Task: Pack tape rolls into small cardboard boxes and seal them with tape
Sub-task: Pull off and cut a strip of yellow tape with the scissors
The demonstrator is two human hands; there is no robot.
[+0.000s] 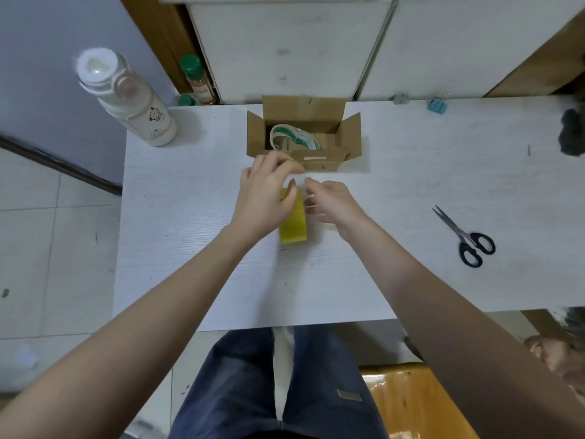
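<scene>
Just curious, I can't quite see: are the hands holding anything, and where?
The left hand grips the yellow tape roll round its upper edge. The right hand seems to pinch its clear loose end.

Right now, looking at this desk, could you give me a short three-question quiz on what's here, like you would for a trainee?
1. True or false: the cardboard box has its flaps open.
2. Which hand holds the yellow tape roll: the left hand or the right hand?
3. Fill in: on the table, the scissors lie to the person's ____.

Key:
1. True; a roll with green print sits inside.
2. Left; the right hand's fingers work at the roll's upper edge.
3. Right.
</scene>
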